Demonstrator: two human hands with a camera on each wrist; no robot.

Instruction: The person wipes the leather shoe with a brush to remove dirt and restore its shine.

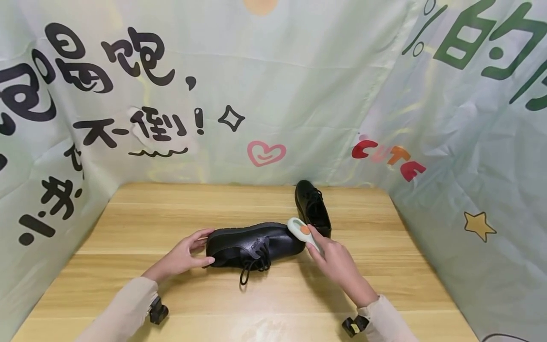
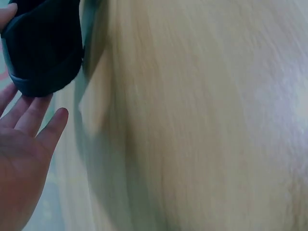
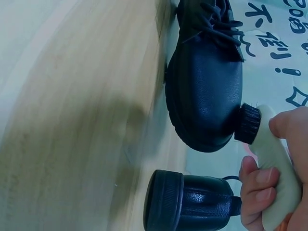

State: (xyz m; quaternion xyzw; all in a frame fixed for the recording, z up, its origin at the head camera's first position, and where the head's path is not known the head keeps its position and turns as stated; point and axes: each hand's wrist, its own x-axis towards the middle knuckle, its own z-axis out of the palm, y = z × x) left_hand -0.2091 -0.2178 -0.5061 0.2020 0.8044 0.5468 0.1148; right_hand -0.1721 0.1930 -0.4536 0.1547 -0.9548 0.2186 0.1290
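Observation:
A black lace-up shoe (image 1: 245, 244) is held on its side, sole facing away and toe to the right. My left hand (image 1: 185, 251) grips it by the heel; in the left wrist view the thumb and fingers lie on opposite sides of the heel (image 2: 43, 82). My right hand (image 1: 335, 261) holds a pale green brush (image 3: 274, 161) with an orange spot on its handle. Dark bristles (image 3: 247, 124) touch the shoe's toe in the right wrist view. Behind the brush stands the second black shoe (image 1: 308, 202), partly covered by it.
Everything is over a light wooden tabletop (image 1: 171, 202). Printed cloth (image 1: 299, 95) with writing and drawings hangs round the back and both sides. One lace loop (image 1: 244, 277) dangles from the held shoe. The second shoe stands close to the cloth at the back.

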